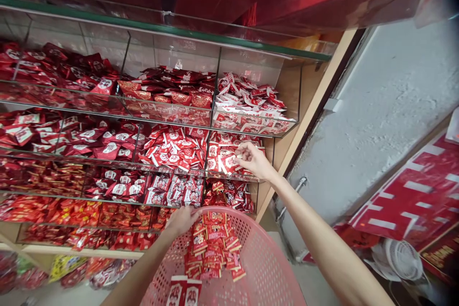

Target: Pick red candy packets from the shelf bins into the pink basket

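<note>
My left hand (182, 221) is closed over the far rim of a pink perforated plastic basket (268, 253). Inside the basket lies a heap of small red wrapped sweets (215, 244), with two larger red-and-white packets (184, 291) near its front. My right hand (255, 160) reaches over the front of a shelf compartment at the right end of the rack. Its thumb and fingers pinch the edge of a red-and-white wrapped sweet (228, 163), among similar ones in that compartment.
Clear-fronted compartments (172, 148) full of red packets rise in tiers. Above them runs a glass shelf edge (168, 28) bearing large red boxes (340, 5). A wooden side panel (304, 105) and grey wall (394, 76) bound the right; a white fan (399, 259) stands low there.
</note>
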Demonstrator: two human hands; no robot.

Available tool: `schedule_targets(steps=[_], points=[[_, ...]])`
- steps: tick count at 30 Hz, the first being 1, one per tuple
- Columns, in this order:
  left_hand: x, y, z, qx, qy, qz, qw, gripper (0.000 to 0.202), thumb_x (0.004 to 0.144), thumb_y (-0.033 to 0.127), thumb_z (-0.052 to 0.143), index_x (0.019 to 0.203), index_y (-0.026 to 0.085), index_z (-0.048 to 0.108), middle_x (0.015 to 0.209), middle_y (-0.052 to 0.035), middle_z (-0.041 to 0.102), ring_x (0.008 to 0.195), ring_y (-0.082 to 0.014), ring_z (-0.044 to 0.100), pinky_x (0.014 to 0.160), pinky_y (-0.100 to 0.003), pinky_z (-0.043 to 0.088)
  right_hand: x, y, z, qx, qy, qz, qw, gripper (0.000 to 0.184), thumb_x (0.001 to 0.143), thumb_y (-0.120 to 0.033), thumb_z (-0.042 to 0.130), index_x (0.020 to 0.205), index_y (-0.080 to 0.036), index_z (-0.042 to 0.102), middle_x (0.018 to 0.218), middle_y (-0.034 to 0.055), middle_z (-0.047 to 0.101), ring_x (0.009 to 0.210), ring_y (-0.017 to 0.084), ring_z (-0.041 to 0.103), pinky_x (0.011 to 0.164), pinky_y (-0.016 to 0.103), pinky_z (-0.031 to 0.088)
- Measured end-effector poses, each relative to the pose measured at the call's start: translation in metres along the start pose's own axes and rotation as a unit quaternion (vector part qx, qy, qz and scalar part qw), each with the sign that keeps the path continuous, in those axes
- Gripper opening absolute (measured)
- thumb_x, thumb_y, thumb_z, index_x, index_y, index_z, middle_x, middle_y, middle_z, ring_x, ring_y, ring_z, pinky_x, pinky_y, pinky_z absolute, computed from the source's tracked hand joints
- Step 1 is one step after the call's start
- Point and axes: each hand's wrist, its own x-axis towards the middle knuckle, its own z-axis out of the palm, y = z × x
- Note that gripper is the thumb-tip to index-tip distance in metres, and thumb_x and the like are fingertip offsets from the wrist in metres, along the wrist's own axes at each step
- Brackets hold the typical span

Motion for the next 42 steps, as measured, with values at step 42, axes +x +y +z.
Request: schedule_targets(steps=[42], points=[[0.0,0.0,0.001,0.006,-0.005,0.004,1.0,0.059,0.085,0.06,0.024,0.09,0.016,0.064,0.091,-0.0156,0.07,0.086,-0.0285,0.065,0.07,-0.034,0.046,-0.031,0.006,-0.003,0.08,-0.054,0.034,0.995,0.046,0.071,-0.039,0.07,0.113,-0.023,0.059,0.107,0.0061,0.062,0.089,0.017,0.058,0.082,0.038,0.047]])
